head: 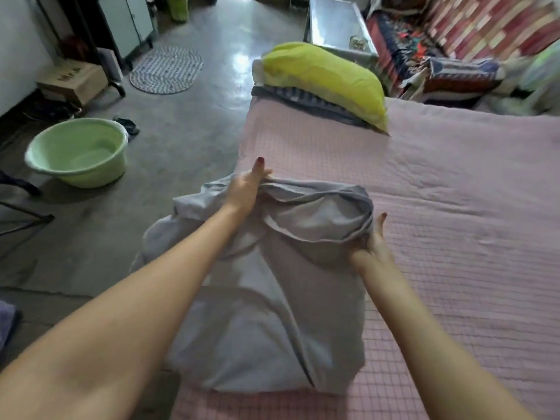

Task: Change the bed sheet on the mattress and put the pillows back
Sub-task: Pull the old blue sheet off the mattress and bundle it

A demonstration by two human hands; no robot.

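Note:
A bunched grey bed sheet (272,298) lies on the near left part of the pink checked mattress (439,222), partly hanging over its left edge. My left hand (247,189) grips the sheet's far fold, thumb raised. My right hand (371,248) holds the sheet's right edge, fingers tucked under the folds. A yellow-green pillow (324,77) lies on a folded striped blanket (306,101) at the mattress's far left corner.
A green plastic basin (78,153) stands on the concrete floor to the left, beyond it an oval rug (166,69) and a cardboard box (72,80). A metal trunk (336,25) and a sofa with patterned covers (454,40) stand behind the mattress.

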